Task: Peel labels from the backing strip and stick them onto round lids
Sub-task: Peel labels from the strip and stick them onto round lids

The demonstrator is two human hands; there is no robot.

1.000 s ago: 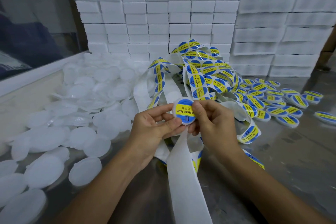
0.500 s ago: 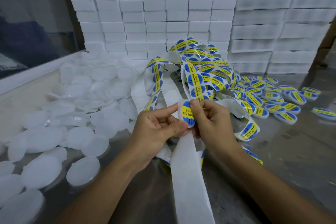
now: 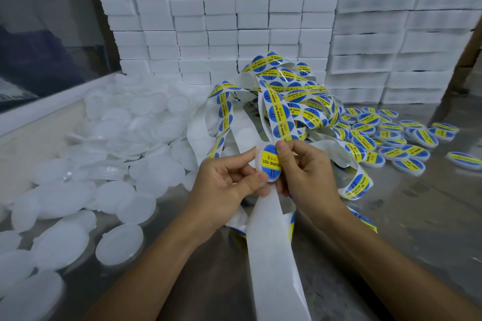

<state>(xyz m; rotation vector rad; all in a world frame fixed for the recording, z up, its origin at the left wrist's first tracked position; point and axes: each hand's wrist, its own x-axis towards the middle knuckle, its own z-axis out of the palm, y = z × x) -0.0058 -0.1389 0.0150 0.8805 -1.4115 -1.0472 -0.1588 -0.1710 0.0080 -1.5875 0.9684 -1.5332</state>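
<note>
A round white lid [image 3: 268, 163] with a blue and yellow label on its face is held between both hands, turned partly edge-on. My left hand [image 3: 227, 185] pinches its left rim and lower edge with thumb and fingers. My right hand [image 3: 305, 167] grips its right side, thumb pressing on the label. The white backing strip [image 3: 271, 250] hangs down from under the hands toward me. A tangled strip of unpeeled labels [image 3: 284, 101] piles up behind the hands.
Plain white lids [image 3: 112, 164] lie heaped on the left of the shiny metal table [image 3: 417, 229]. Labelled lids [image 3: 391, 135] are scattered at the right. Stacked white boxes [image 3: 234, 15] form a wall at the back. A white ledge [image 3: 52, 104] borders the left.
The lid has turned from facing me to partly edge-on. Both hands have stayed together on it, with my right thumb sliding across the label.
</note>
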